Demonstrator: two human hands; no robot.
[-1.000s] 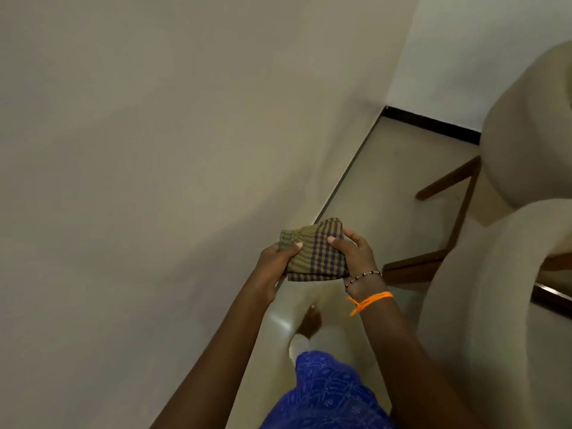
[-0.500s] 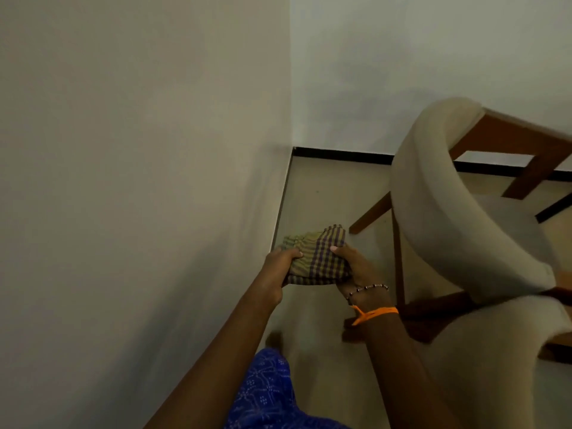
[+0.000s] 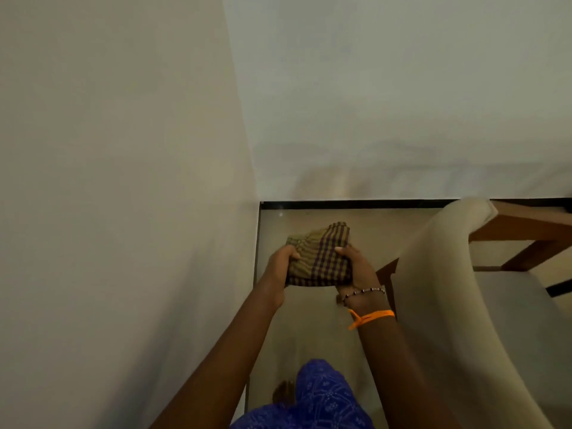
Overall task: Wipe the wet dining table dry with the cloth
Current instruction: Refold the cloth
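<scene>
A folded olive-and-purple checked cloth (image 3: 318, 258) is held in front of me above the floor. My left hand (image 3: 280, 267) grips its left edge with the thumb on top. Its right edge sits in my right hand (image 3: 356, 267), whose wrist carries a bead bracelet and an orange thread. Both hands hold the cloth flat between them. No dining table shows in this view.
A plain wall (image 3: 123, 212) runs close along my left and meets another wall (image 3: 402, 103) ahead with a black skirting (image 3: 356, 204). A cream padded chair with a wooden frame (image 3: 464, 289) stands close on my right. Beige floor (image 3: 309, 329) lies between, with my bare foot (image 3: 283, 393) below.
The view has swung right and forward toward the corner; the chair now sits lower right. The cloth stays gripped in both hands the same way.
</scene>
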